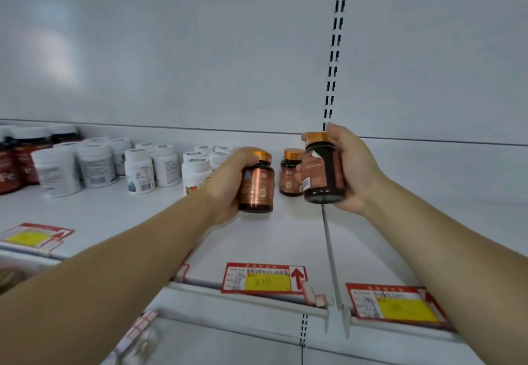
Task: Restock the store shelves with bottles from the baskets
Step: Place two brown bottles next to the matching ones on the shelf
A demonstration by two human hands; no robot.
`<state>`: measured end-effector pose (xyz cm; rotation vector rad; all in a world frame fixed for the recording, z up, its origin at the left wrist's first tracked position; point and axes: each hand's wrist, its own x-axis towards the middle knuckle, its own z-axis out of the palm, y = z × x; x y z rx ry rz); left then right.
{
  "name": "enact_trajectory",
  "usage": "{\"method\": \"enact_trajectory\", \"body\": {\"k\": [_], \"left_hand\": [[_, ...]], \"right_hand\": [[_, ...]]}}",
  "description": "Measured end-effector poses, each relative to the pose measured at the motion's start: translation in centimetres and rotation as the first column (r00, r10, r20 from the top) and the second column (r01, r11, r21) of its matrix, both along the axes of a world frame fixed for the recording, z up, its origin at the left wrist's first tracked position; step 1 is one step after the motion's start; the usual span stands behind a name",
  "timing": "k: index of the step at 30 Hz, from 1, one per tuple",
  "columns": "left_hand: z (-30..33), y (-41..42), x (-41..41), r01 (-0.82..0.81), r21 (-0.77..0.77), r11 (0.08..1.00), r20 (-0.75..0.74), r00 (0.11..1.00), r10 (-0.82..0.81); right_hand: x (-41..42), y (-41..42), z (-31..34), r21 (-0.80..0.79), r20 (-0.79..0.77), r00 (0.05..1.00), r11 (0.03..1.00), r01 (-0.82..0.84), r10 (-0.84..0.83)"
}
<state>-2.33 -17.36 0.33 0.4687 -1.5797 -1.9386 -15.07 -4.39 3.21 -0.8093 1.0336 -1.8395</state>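
Already wrapped round bottles, both: left hand (225, 184) curled about a copper-labelled bottle (257, 186), base down on or just above the white shelf (271, 239); right hand (347, 170) clasping a darker bottle (323, 170), gold cap up, held clear of the shelf. Mid-placement, by the look of it, with a third gold-capped bottle (291, 173) standing farther back between the two grips and white bottles (140, 173) ranked to the left. Next, probably: settle the left one upright, let go, then lower the right one just beside it, above the red price tag (264, 279).
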Motion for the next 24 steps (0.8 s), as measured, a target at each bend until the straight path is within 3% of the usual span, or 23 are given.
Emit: {"method": "enact_trajectory", "body": {"k": [7,10,13,20,22,24], "left_hand": [[-0.1,-0.4,0.0,0.023,0.007,1.0,-0.089,0.996,-0.022],[0.1,-0.4,0.1,0.026,0.038,0.999,-0.118,0.993,-0.021],[0.0,-0.7,-0.1,-0.019,0.031,0.999,-0.108,0.994,0.022],[-0.6,-1.1,-0.3,-0.07,-0.112,0.991,-0.08,0.995,0.061],[-0.7,-1.1,-0.3,-0.079,-0.161,0.984,-0.068,0.995,0.069],[-0.7,-1.1,-0.3,-0.074,-0.19,0.979,-0.056,0.996,0.064]], "right_hand": [[-0.3,-0.9,-0.5,0.013,-0.273,0.955,0.993,0.121,-0.113],[-0.7,-0.2,-0.2,0.022,-0.598,0.791,0.984,0.176,-0.128],[-0.7,0.5,0.1,0.153,-0.8,0.6,0.975,0.163,0.025],[0.4,0.9,1.7,0.35,-0.795,0.565,0.928,0.129,0.221],[-0.4,0.3,2.9,0.256,-0.793,0.603,0.946,0.2,0.087],[-1.6,-1.2,3.7,0.172,-0.857,0.513,0.909,0.38,-0.053]]}}
